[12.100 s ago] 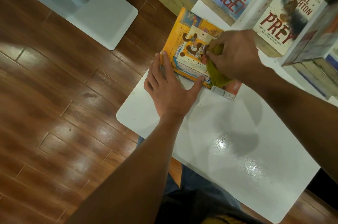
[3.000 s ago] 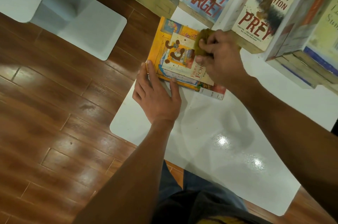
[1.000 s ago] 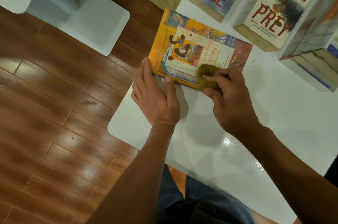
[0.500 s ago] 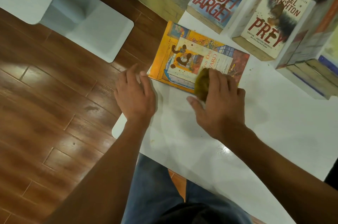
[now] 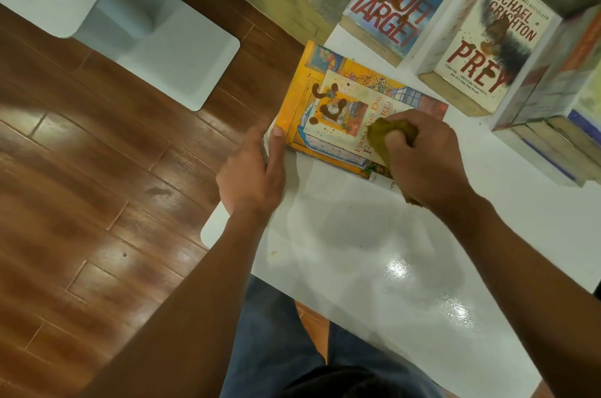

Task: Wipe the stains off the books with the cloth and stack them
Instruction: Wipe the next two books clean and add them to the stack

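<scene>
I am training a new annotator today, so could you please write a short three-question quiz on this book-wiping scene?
1. True or false: the yellow book is already free of stains.
2. Which of the hands grips the cloth: (a) left, (b) right?
3. Name the title printed on the Michael Crichton book.

Key: 1. False, brown blotches remain on its cover. 2. (b), the right hand; the left hand rests at the book's near corner. 3. Prey.

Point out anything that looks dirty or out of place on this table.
Brown stains mark three covers: the yellow book being wiped, Soft Target and Prey. The yellow book's corner overhangs the white table edge.
</scene>
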Available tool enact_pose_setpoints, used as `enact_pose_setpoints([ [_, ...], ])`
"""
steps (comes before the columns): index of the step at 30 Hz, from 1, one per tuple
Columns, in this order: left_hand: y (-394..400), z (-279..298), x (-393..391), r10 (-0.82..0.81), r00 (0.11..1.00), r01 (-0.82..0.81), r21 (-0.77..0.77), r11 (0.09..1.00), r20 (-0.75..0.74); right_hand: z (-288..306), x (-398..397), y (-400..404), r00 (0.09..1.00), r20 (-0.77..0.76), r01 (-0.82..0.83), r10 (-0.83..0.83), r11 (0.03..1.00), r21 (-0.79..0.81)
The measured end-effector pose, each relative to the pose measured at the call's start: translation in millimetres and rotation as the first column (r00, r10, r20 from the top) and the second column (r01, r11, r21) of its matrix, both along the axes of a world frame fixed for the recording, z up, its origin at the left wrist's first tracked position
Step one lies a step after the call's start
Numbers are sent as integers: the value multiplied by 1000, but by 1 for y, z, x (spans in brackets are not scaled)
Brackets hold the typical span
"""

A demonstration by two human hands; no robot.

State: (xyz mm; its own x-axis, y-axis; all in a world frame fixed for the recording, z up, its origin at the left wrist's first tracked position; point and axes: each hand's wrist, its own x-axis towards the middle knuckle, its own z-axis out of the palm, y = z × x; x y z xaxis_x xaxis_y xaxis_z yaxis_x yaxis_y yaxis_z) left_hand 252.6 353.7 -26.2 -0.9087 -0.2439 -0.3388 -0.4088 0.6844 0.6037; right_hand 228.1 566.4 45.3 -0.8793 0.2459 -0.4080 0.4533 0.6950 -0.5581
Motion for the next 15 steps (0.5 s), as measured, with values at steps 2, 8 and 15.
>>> enact_pose_setpoints([
  [2, -1, 0, -1, -1, 1000, 1, -3, 1000, 19, 3, -6, 0, 999, 16, -32, 33, 999, -34],
  [8, -5, -2, 1, -30, 999, 30, 2, 1000, -25, -20, -3, -13, 961, -122, -190, 247, 914, 360],
  [15, -4, 0, 2, -10, 999, 10, -13, 1000, -40, -20, -15, -23, 967, -83, -179, 242, 872, 456],
])
